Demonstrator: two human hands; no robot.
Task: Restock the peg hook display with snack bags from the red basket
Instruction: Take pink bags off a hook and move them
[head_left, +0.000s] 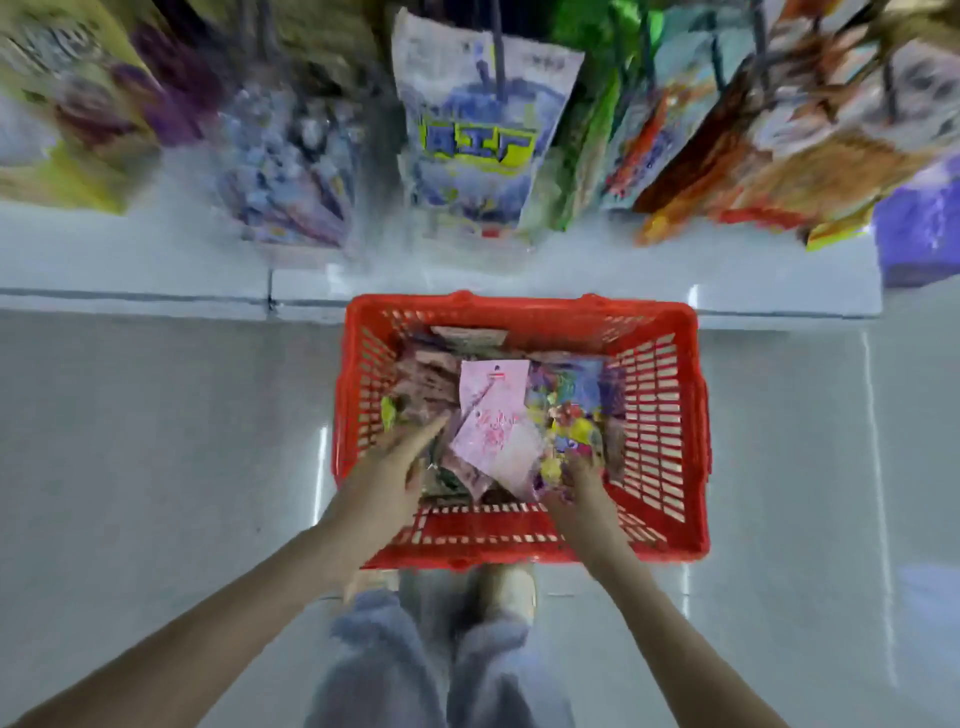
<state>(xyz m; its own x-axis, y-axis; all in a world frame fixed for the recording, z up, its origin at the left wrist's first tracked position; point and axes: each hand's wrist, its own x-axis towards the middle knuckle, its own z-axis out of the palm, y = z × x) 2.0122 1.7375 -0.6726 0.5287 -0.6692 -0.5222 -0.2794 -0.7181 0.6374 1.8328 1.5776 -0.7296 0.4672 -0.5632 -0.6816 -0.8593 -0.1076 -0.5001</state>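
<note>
basket (519, 555) on floor (156, 415) | snack bags (493, 415) inside basket | peg display (478, 140) behind basket, above ledge (156, 260)

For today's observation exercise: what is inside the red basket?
The red basket holds a pink bag on top, a multicoloured bag beside it, brownish bags left. The left hand and right hand reach in. Lower bags and its floor are hidden.

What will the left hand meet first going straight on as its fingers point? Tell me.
Probably the pink bag lying on top in the red basket: the left hand points its straight fingers at the bag's left edge. Depth is unclear; it may pass above.
</note>
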